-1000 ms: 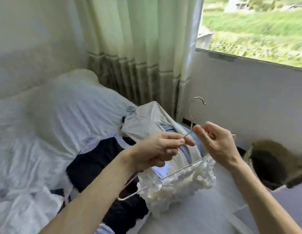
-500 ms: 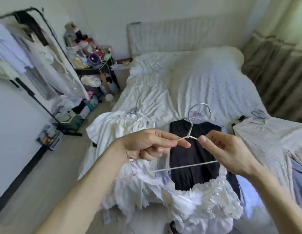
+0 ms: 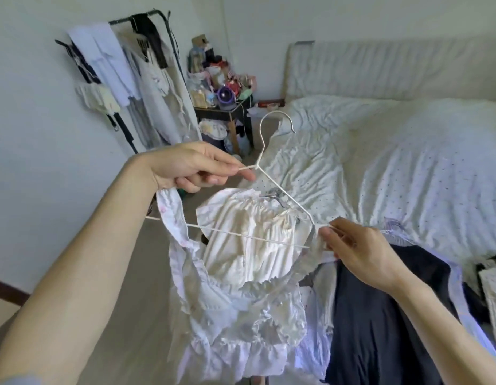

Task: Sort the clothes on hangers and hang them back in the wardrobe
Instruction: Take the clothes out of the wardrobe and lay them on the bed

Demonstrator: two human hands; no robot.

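Soft, light and likely to slip, the white ruffled top (image 3: 241, 273) hangs beside the bed (image 3: 407, 162) on a thin wire hanger (image 3: 271, 187), with the left hand (image 3: 196, 165) pinching its shoulder and the right hand (image 3: 357, 254) pinching its far corner, though the stiff hook seems the surest hold.

- View swung left; I now see the clothes rack (image 3: 124, 79) at upper left.
- My right hand (image 3: 360, 254) slid from the hanger (image 3: 257, 165) neck to its right corner.
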